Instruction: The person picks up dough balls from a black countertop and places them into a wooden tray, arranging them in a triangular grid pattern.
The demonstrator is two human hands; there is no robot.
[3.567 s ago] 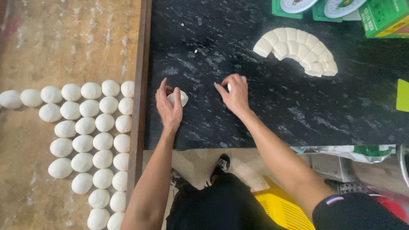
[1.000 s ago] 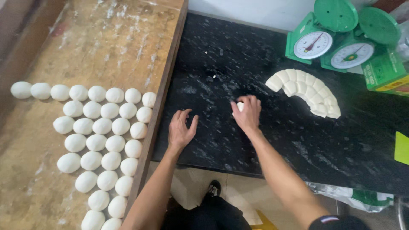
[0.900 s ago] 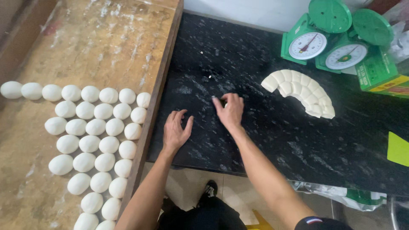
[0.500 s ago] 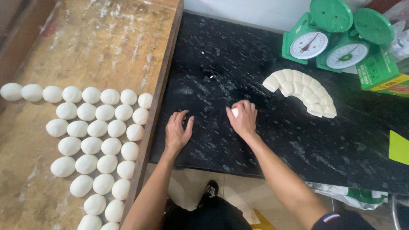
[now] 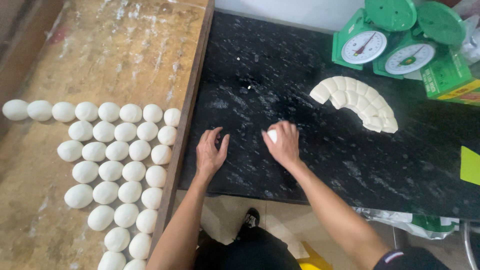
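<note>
Right hand (image 5: 284, 144) is cupped over a small white dough piece (image 5: 272, 135) on the black stone counter (image 5: 300, 100), fingers curled together around it; only a sliver of dough shows at the hand's 10 o'clock edge. Piece sits near the front-centre of the counter, well apart from the arc of cut dough portions (image 5: 357, 102) at its 2 o'clock.

Left hand (image 5: 211, 152) lies flat on the counter, fingers spread apart, nothing under it or in it. It's just beside the wooden board's edge (image 5: 185, 125).

Handling, my read: dough is light, soft, pliable, likely a bit tacky. It deforms under any pinch, so no fingertip grip. Take it from above with a cupped palm, fingers wrapping the sides, light downward load. The smooth stone should give enough drag to roll it. The finished dough balls (image 5: 120, 150) on the floured board at 9 o'clock look smooth-skinned and would dent easily; lift those from underneath or the sides.

Vs 3.6 s ago: left hand was then curled on a dough piece near the board edge; now it's empty and flat. The ball cluster's right column appears to reach further toward the board edge, though the camera has shifted, so I can't count reliably. Right hand was on a piece then too and is on one now, in roughly the same spot. Vs 0.5 s ago: near-identical pose for both hands.

Two green dial scales (image 5: 390, 42) at 1 o'clock, untouched.
</note>
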